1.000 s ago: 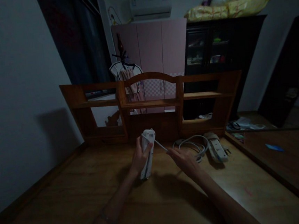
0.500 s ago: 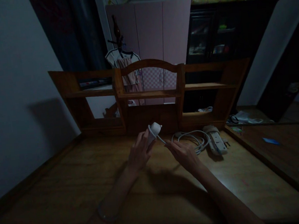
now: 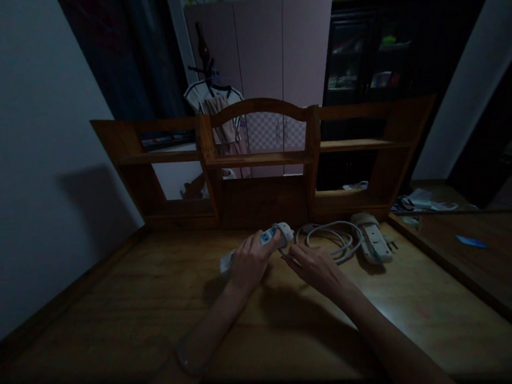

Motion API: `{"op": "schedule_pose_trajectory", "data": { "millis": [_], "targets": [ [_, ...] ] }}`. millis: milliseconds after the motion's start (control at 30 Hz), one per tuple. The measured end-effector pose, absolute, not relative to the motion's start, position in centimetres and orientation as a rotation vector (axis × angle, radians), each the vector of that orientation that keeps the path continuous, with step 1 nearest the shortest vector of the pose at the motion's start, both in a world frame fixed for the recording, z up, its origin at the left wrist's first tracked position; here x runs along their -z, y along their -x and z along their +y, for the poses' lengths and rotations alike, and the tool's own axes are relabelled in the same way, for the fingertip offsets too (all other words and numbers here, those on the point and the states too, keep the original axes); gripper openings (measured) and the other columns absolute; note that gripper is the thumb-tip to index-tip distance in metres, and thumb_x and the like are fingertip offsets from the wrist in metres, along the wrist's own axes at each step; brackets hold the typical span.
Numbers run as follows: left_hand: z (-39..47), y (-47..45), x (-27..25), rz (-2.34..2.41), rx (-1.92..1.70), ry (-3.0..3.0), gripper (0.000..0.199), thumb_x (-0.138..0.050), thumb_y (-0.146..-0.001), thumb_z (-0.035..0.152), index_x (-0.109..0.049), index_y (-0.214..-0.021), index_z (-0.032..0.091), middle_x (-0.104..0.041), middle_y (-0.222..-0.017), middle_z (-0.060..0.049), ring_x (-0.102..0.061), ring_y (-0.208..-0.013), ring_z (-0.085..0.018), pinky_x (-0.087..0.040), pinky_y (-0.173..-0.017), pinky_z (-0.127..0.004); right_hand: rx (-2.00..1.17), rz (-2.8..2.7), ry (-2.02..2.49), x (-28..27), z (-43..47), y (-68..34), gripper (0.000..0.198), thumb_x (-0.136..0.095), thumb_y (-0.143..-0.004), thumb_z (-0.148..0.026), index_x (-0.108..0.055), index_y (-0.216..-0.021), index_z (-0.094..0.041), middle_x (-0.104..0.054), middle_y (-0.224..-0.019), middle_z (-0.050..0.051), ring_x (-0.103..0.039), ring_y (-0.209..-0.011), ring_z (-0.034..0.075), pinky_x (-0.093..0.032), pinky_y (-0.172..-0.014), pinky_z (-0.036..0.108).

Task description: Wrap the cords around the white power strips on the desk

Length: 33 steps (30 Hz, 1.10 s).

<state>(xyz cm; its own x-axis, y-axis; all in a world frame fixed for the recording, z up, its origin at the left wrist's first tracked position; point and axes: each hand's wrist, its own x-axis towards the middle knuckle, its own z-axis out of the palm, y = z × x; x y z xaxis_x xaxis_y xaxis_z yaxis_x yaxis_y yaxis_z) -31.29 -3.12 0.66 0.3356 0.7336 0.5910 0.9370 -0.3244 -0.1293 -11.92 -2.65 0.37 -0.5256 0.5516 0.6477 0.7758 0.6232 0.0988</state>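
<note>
My left hand (image 3: pixel 248 263) is wrapped around a white power strip (image 3: pixel 267 235) with blue sockets, held tilted just above the desk. Its far end points right and has white cord wound about it; its near end shows left of my hand. Close by on the right, my right hand (image 3: pixel 314 264) pinches the power strip's cord (image 3: pixel 284 253) between thumb and fingers. Beyond that hand, loose loops of pale cord (image 3: pixel 331 227) lie on the desk. Whether these loops join the cord I hold is hidden by my fingers.
A second white power strip (image 3: pixel 375 244), its cord wrapped round the far end, lies on the wooden desk (image 3: pixel 167 301) at right. A wooden shelf unit (image 3: pixel 260 160) stands along the back edge. To the right, a lower brown surface (image 3: pixel 443 232) holds papers and bags.
My left hand has turned the power strip so its blue sockets show and its wound end leans right, lower than before. My right hand stays on the cord, almost in place.
</note>
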Motion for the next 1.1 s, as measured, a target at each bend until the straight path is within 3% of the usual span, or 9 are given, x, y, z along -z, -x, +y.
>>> {"op": "schedule_pose_trajectory", "data": {
  "millis": [200, 367, 500, 633, 833, 967, 1100],
  "targets": [
    [-3.3, 31.0, 0.7, -1.325, 0.491, 2.273, 0.057, -0.049, -0.087, 0.015, -0.032, -0.139, 0.028, -0.053, -0.126, -0.012, -0.055, -0.107, -0.024, -0.046, -0.088, -0.038, 0.465, -2.211, 0.991, -1.4, -3.9, 11.4, 0.032, -0.053, -0.087, -0.046, -0.058, -0.075, -0.017, -0.065, -0.067, 0.002, -0.054, -0.053, 0.011, -0.024, -0.053, 0.027],
    [-3.7, 30.2, 0.9, -1.059, 0.495, 2.457, 0.039, -0.044, -0.089, 0.014, -0.044, -0.127, 0.011, -0.056, -0.123, -0.015, -0.057, -0.105, -0.024, -0.047, -0.089, -0.036, 0.413, -2.132, 0.928, -2.4, -4.4, 10.5, 0.035, -0.053, -0.086, -0.036, -0.052, -0.056, -0.018, -0.055, -0.054, 0.000, -0.047, -0.051, 0.009, -0.024, -0.055, 0.026],
    [-4.7, 29.4, 0.4, -0.835, 0.528, 2.614, 0.037, -0.041, -0.091, 0.020, -0.042, -0.126, 0.009, -0.061, -0.113, -0.015, -0.061, -0.097, -0.021, -0.050, -0.083, -0.033, 0.206, -2.049, 0.928, -3.2, -4.1, 9.6, 0.042, -0.054, -0.087, -0.034, -0.043, -0.051, -0.017, -0.041, -0.049, -0.004, -0.037, -0.048, 0.007, -0.024, -0.053, 0.025],
    [-5.6, 28.9, 0.8, -0.520, 0.504, 2.684, 0.043, -0.040, -0.091, 0.031, -0.042, -0.125, 0.004, -0.062, -0.111, -0.020, -0.061, -0.100, -0.024, -0.052, -0.081, -0.035, -0.104, -2.069, 0.958, -4.1, -4.0, 9.2, 0.045, -0.051, -0.089, -0.037, -0.036, -0.052, -0.017, -0.030, -0.051, -0.006, -0.029, -0.048, 0.006, -0.021, -0.051, 0.023],
    [-6.0, 29.2, 1.4, -0.358, 0.709, 2.688, 0.048, -0.041, -0.088, 0.039, -0.044, -0.123, 0.006, -0.063, -0.109, -0.021, -0.064, -0.093, -0.026, -0.054, -0.075, -0.037, -0.425, -2.057, 1.010, -3.5, -3.0, 9.5, 0.053, -0.045, -0.090, -0.048, -0.031, -0.049, -0.017, -0.024, -0.051, -0.005, -0.025, -0.048, 0.006, -0.017, -0.047, 0.024],
    [-6.1, 29.9, 0.9, -0.652, 1.073, 2.784, 0.048, -0.047, -0.086, 0.036, -0.040, -0.127, 0.012, -0.061, -0.113, -0.018, -0.060, -0.106, -0.026, -0.049, -0.089, -0.037, -0.514, -2.020, 1.091, -2.3, -1.8, 9.6, 0.058, -0.034, -0.092, -0.054, -0.034, -0.047, -0.018, -0.028, -0.048, -0.004, -0.029, -0.045, 0.007, -0.020, -0.046, 0.023],
    [-5.6, 30.3, -0.2, -1.412, 1.588, 2.560, 0.046, -0.056, -0.082, 0.041, -0.045, -0.120, 0.017, -0.064, -0.105, -0.014, -0.063, -0.094, -0.024, -0.049, -0.080, -0.033, -0.275, -2.070, 1.153, -1.4, -1.3, 10.1, 0.061, -0.024, -0.097, -0.048, -0.049, -0.051, -0.017, -0.045, -0.047, -0.001, -0.042, -0.044, 0.009, -0.024, -0.048, 0.024]
  ]
}}
